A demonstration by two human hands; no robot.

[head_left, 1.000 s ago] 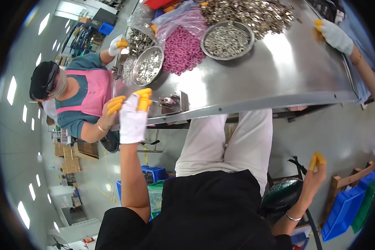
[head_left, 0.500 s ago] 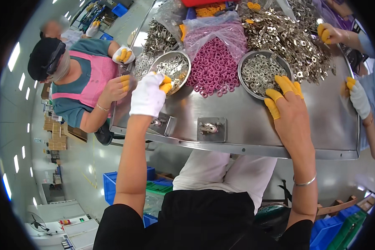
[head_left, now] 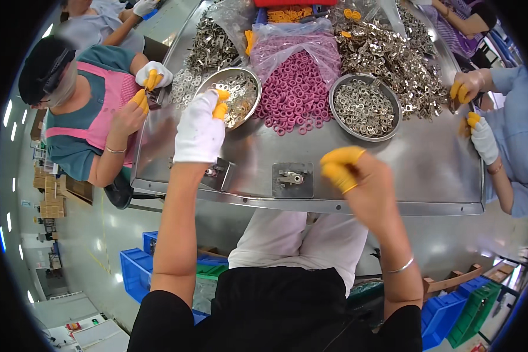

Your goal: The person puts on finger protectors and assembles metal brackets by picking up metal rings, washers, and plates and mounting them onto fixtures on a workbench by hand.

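Observation:
My left hand (head_left: 200,130), in a white glove with yellow fingertip covers, reaches the near left rim of a round metal bowl (head_left: 259,97) of small shiny metal pieces. Its fingers are curled; whatever they hold is hidden. My right hand (head_left: 364,182), with yellow covers on its fingers, is above the table, right of a square metal fixture (head_left: 292,189). Thumb and fingers are pinched together, and I cannot see what is between them. A small metal fitting (head_left: 291,178) lies on the fixture. Beyond the right hand stands a second round bowl (head_left: 364,138) of small metal rings.
Pink rings (head_left: 293,94) spill from a clear plastic bag between the bowls. A heap of metal parts (head_left: 387,58) lies behind the right bowl. Another fixture (head_left: 222,176) sits by my left wrist. Co-workers (head_left: 91,111) sit at the left and right table edges.
My right hand has left the right bowl and come nearer and left, towards the square fixture, its fingers drawing together. My left hand remains at the left bowl. The whole view has shifted slightly.

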